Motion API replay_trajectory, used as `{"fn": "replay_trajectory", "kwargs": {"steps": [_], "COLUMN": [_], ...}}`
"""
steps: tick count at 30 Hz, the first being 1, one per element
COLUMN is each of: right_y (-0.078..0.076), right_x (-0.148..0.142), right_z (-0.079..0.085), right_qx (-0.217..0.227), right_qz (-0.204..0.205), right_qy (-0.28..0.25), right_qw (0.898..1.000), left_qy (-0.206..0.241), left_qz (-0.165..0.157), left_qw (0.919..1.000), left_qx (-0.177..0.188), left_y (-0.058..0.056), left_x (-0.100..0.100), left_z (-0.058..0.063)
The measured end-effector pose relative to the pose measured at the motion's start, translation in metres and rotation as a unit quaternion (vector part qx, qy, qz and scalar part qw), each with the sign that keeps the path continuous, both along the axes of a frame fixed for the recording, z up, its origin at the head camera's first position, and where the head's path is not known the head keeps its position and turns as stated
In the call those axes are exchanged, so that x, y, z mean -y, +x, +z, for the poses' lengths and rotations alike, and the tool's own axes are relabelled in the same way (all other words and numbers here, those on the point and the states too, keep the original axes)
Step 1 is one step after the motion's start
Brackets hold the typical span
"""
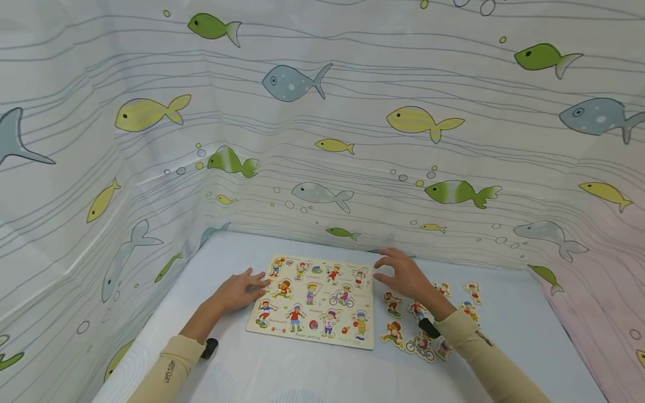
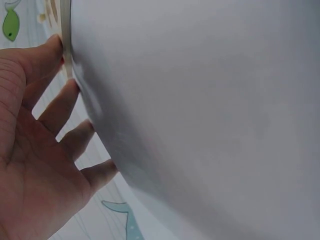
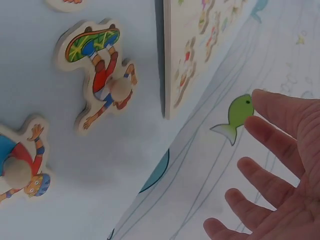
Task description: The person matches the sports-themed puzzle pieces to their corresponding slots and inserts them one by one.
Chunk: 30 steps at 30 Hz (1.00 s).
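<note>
A pale wooden puzzle board (image 1: 298, 299) with printed sports figures and small English words lies flat on the table. My left hand (image 1: 239, 290) touches the board's left edge, fingers spread; in the left wrist view, the thumb (image 2: 52, 47) meets the edge and the other fingertips reach the tabletop. Off the board's upper right corner hovers my right hand (image 1: 400, 274), its fingers loosely bent and holding nothing. Below it lies a skateboarder puzzle piece (image 3: 107, 77) with a round wooden knob. A second knobbed piece (image 3: 37, 150), a figure in a blue cap, lies nearby.
Several loose wooden figure pieces, among them a cyclist (image 1: 420, 347) and a runner (image 1: 393, 334), lie right of the board, partly under the right forearm. A fish-printed sheet (image 1: 353, 84) hangs behind and beside the pale table (image 1: 242, 369).
</note>
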State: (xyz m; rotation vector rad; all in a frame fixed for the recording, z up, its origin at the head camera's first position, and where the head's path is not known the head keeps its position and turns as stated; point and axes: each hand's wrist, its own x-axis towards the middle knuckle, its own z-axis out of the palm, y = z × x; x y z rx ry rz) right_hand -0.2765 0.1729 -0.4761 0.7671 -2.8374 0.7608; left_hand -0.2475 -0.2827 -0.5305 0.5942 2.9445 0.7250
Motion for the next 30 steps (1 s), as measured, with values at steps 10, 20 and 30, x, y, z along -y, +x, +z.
{"fn": "replay_trajectory", "kwargs": {"steps": [10, 20, 30], "right_y": [0.003, 0.003, 0.0], "right_x": [-0.021, -0.048, -0.07], "right_z": [0.003, -0.005, -0.01], "right_qx": [0.008, -0.003, 0.02], "right_qz": [-0.024, -0.041, -0.07], "right_qy": [-0.016, -0.025, -0.016], "right_qw": [1.0, 0.999, 0.997], "left_qy": [0.002, 0.001, 0.006], "left_qz": [0.009, 0.007, 0.001], "left_qw": [0.9999, 0.9999, 0.9999], "left_qx": [0.008, 0.012, 0.008], "left_y": [0.0, -0.002, 0.001], "left_x": [0.001, 0.001, 0.0], "left_z": [-0.003, -0.008, -0.001]}}
